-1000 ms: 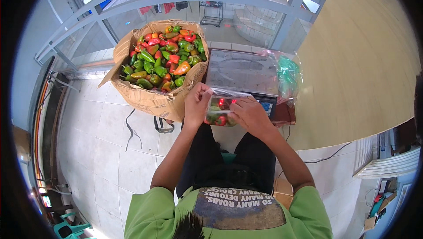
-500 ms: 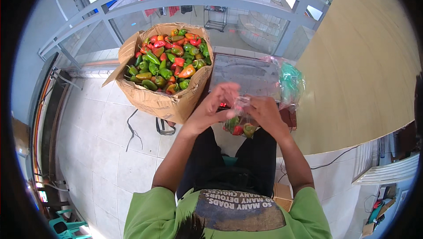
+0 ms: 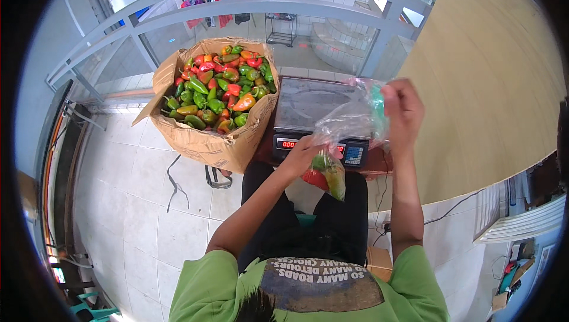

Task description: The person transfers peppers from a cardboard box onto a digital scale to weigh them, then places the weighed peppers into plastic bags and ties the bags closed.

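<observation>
Left grip (image 3: 303, 155), mid-frame, clamps the clear bag (image 3: 342, 121), right grip (image 3: 405, 108) is unclear, and slackening could spill the bagged peppers (image 3: 327, 176)

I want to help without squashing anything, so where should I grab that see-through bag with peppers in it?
Probably best to grip the clear plastic bag at its gathered neck, coming from the left, where the left hand holds it. The plastic narrows there, making an easy handle, while the red and green peppers bulge and hang below.
</observation>
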Tool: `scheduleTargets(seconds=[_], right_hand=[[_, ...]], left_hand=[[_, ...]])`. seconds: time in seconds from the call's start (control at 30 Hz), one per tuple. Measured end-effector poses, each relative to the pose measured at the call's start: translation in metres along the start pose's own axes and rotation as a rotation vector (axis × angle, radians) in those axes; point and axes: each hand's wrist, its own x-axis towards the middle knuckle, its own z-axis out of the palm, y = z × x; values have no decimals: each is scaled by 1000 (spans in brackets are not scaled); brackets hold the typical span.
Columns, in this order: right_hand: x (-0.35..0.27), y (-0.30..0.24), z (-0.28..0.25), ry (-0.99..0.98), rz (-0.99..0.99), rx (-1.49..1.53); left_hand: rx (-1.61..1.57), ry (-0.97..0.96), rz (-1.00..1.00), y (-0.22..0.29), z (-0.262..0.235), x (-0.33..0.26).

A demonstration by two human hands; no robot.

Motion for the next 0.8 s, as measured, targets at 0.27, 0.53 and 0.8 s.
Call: scheduleTargets(seconds=[0.27, 0.53, 0.8], right_hand=[[-85, 53, 39, -690, 474, 381], [-85, 61, 71, -518, 542, 494], [-95, 74, 63, -474, 592, 401]], left_hand=[[-128, 175, 13, 32, 33, 3], [957, 172, 443, 98, 14, 33], [8, 119, 384, 159, -16, 23]])
